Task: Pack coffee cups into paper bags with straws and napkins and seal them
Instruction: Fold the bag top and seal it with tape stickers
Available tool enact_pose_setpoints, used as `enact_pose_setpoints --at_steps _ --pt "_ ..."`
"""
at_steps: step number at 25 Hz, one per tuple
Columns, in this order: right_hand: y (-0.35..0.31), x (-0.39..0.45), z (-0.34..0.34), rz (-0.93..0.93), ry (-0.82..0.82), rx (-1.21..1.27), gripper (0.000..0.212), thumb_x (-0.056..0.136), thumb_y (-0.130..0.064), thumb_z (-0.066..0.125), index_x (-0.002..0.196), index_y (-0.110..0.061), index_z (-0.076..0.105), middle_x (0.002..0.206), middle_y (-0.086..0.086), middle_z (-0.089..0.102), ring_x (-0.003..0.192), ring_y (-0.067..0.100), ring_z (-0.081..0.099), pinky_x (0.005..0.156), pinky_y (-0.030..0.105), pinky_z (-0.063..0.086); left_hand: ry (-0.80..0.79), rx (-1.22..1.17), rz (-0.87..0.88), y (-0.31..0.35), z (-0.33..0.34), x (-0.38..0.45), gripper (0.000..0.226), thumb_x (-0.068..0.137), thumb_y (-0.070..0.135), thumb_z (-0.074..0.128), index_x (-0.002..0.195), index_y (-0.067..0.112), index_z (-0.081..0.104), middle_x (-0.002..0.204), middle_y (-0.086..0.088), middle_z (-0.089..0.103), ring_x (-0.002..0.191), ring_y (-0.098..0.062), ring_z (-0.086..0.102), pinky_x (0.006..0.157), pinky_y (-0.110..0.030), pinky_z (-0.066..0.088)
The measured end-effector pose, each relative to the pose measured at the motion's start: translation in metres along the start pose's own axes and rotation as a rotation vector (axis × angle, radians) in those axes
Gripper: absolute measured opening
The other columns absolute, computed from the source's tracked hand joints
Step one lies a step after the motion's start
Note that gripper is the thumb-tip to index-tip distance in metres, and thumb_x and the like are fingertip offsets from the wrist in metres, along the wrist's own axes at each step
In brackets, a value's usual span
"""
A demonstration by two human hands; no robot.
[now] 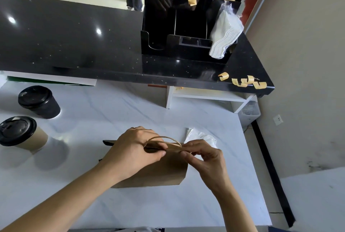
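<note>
1. Bag (160, 174): brown kraft paper, matte, boxy; stands on the white marbled table (130, 205), near its front edge; top pressed flat; twisted paper handles (166, 140) arch above.
2. Left hand (134, 149): fingers curled, pinching the bag's top edge on its left.
3. Right hand (203, 154): fingertips pinching the top edge on its right.
4. Napkins (197, 135): white, creased, flat on the table just behind the right hand.
5. Cups: one black (40, 102), one tan (20, 133); both with black plastic lids; far left, well apart from the bag.
6. Organizer (186, 26): glossy black, on the black speckled counter (74, 41); holds white lids.
7. Tape strips (242, 81): tan, curled, on the counter edge.
</note>
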State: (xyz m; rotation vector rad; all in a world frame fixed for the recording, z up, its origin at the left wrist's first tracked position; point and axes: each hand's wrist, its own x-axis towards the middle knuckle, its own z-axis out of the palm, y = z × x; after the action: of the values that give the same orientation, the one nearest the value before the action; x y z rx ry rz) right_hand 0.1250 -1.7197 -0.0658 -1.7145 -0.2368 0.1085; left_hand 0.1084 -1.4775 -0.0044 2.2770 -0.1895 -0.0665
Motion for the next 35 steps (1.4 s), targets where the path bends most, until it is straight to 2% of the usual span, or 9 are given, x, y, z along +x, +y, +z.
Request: enact_pose_setpoints --at_steps 6,9,13,16,18,23,29,31,35 --pt "-0.008 0.008 -0.009 0.012 -0.064 -0.059 0.009 0.083 -0.030 0.081 0.093 -0.030 0.082 0.100 -0.001 0.077 0.098 0.022 0.069 0.082 0.042 0.053 0.050 -0.035 -0.012 0.004 0.009 0.008 0.007 0.084 0.031 0.083 0.087 0.037 0.080 0.087 0.021 0.073 0.092 -0.007 0.062 0.085 -0.036 0.049" --pt "-0.026 0.026 -0.022 0.116 -0.137 0.066 0.022 0.088 -0.035 0.075 0.106 -0.024 0.080 0.104 0.004 0.077 0.097 0.015 0.071 0.085 0.028 0.054 0.066 -0.025 0.008 0.004 0.009 0.015 0.008 0.084 0.031 0.083 0.085 0.038 0.079 0.085 0.020 0.073 0.088 -0.007 0.061 0.083 -0.036 0.049" --pt "-0.051 0.078 -0.042 0.072 0.244 -0.049 0.013 0.102 -0.016 0.064 0.109 -0.017 0.075 0.084 0.004 0.077 0.070 0.016 0.072 0.067 0.029 0.057 0.121 -0.038 0.004 0.003 0.008 0.026 0.011 0.081 0.028 0.087 0.078 0.036 0.080 0.084 0.027 0.072 0.088 -0.004 0.061 0.078 -0.024 0.046" --pt "-0.066 0.118 -0.056 0.097 0.476 -0.037 0.014 0.103 -0.018 0.061 0.115 -0.017 0.068 0.077 0.003 0.076 0.063 0.017 0.073 0.062 0.030 0.060 0.145 -0.031 0.010 0.003 0.007 0.033 0.012 0.079 0.027 0.088 0.078 0.036 0.080 0.082 0.030 0.071 0.089 -0.003 0.060 0.074 -0.017 0.042" --pt "-0.069 0.140 -0.060 0.140 0.533 -0.065 0.022 0.102 -0.020 0.059 0.124 -0.019 0.060 0.081 0.002 0.076 0.061 0.016 0.074 0.061 0.030 0.059 0.134 -0.021 0.021 0.003 0.006 0.037 0.011 0.081 0.027 0.087 0.081 0.036 0.081 0.082 0.027 0.072 0.087 -0.006 0.061 0.077 -0.023 0.045" --pt "-0.060 0.171 -0.056 0.231 0.519 -0.155 0.039 0.105 -0.016 0.053 0.142 -0.020 0.043 0.091 0.001 0.073 0.057 0.012 0.073 0.055 0.029 0.059 0.140 -0.007 0.049 -0.001 0.004 0.045 0.012 0.081 0.023 0.087 0.083 0.033 0.082 0.083 0.023 0.073 0.085 -0.008 0.061 0.080 -0.037 0.050" --pt "-0.056 0.184 -0.062 0.204 0.599 -0.279 0.007 0.105 -0.017 0.052 0.111 -0.020 0.053 0.092 0.005 0.072 0.052 0.012 0.071 0.042 0.023 0.051 0.139 -0.030 0.028 -0.008 0.003 0.050 0.013 0.079 0.024 0.089 0.086 0.033 0.083 0.087 0.025 0.074 0.090 -0.008 0.063 0.081 -0.039 0.052" --pt "-0.056 0.187 -0.065 0.179 0.602 -0.329 0.004 0.104 -0.017 0.055 0.108 -0.018 0.055 0.094 0.007 0.072 0.056 0.014 0.072 0.043 0.024 0.051 0.141 -0.035 0.027 -0.010 0.003 0.052 0.014 0.078 0.024 0.090 0.086 0.033 0.083 0.087 0.027 0.074 0.091 -0.007 0.064 0.081 -0.040 0.053" --pt "-0.060 0.193 -0.069 0.121 0.597 -0.331 0.003 0.103 -0.017 0.060 0.105 -0.015 0.060 0.089 0.003 0.069 0.048 0.011 0.068 0.041 0.022 0.050 0.148 -0.052 0.026 -0.013 0.003 0.055 0.017 0.075 0.024 0.092 0.084 0.035 0.082 0.088 0.029 0.074 0.090 -0.007 0.065 0.081 -0.042 0.054"
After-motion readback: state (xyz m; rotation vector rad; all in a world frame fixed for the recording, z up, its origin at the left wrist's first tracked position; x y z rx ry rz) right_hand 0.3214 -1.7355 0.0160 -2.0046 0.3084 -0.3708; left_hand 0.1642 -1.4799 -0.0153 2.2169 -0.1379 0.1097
